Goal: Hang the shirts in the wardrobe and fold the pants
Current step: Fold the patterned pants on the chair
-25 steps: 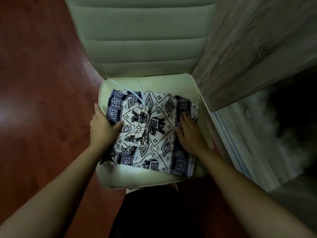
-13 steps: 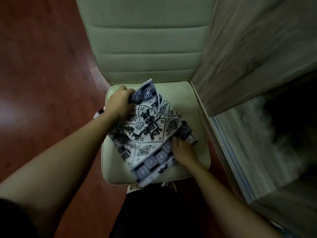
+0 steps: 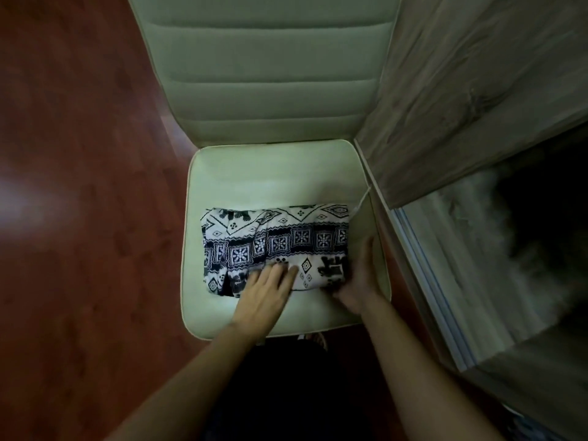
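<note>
The left hand (image 3: 267,291) lies flat with straight fingers, pressing the near edge of the folded pants (image 3: 276,240), the right hand (image 3: 356,281) cups their right corner, its grip hidden beneath, and the pants lie across the front half of the chair seat (image 3: 270,173).

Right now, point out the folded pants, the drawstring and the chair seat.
folded pants (image 3: 276,246): head view, dark patterned band across the middle.
drawstring (image 3: 362,199): head view, white cord past the pants' right end.
chair seat (image 3: 270,176): head view, bare cushion behind the pants.
</note>
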